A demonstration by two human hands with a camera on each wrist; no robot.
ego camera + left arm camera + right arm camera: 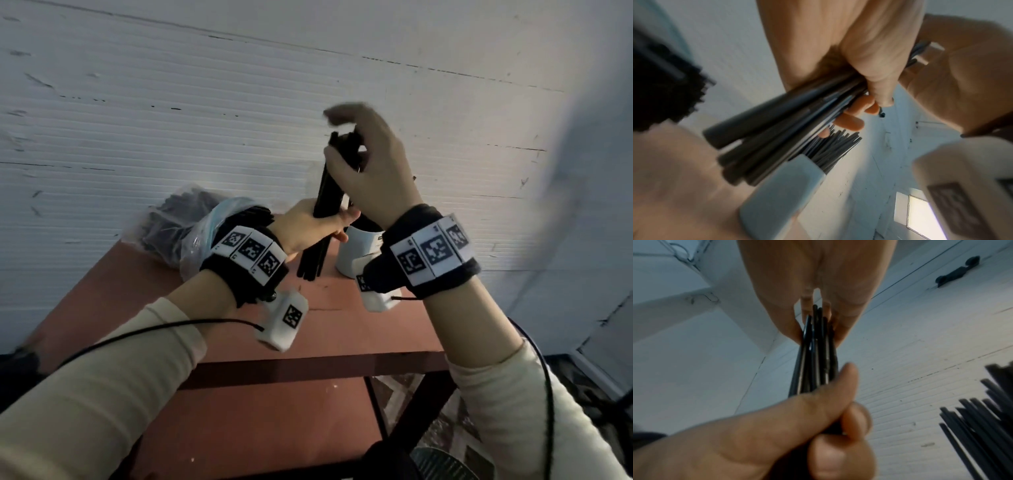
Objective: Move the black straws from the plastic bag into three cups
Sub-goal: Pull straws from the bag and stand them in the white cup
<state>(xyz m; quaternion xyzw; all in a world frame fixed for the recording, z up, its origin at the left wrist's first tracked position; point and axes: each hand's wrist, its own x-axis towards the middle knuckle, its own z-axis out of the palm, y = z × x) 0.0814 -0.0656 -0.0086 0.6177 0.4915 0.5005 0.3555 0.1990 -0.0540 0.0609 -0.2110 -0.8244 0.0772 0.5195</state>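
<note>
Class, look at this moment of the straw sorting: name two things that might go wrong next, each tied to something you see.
1. The left hand grips the bundle of black straws mid-length, while the right hand pinches only the tops; loose straws may slide out below.
2. The white cup already holds straws and stands close behind the bundle near the table edge; a nudge could topple it.

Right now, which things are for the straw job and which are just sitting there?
For the job:
- bundle of thin black plastic straws, gripped by left hand and right hand
- clear plastic bag
- white cup

Just there:
- reddish-brown wooden table
- white wall
</note>
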